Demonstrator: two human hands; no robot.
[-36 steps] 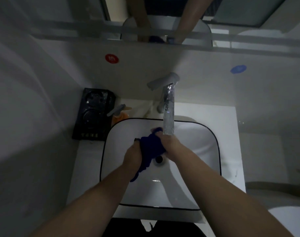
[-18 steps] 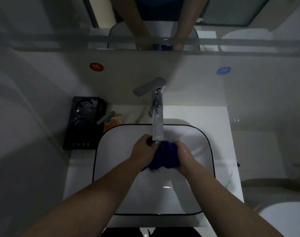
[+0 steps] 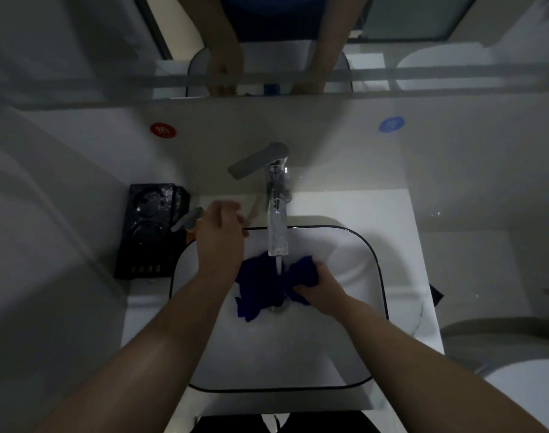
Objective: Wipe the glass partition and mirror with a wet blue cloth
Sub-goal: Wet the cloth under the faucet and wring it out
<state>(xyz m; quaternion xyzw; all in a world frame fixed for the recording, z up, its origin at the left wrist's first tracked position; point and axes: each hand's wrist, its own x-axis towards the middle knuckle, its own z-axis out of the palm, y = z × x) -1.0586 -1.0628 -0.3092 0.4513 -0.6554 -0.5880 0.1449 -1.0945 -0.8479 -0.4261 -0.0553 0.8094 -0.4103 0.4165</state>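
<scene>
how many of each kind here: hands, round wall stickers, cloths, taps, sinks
hands: 2, left hand and right hand
round wall stickers: 2, red sticker and blue sticker
cloths: 1, blue cloth
taps: 1, faucet
sinks: 1, sink
total: 7

Left hand (image 3: 220, 228) blurred, right hand (image 3: 321, 287) clenched.

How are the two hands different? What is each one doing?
The right hand grips the blue cloth under the running water; the left hand is off the cloth. The right hand sits low in the sink; the left hand is up by its back rim, blurred. Both are bare and over the sink.
</scene>
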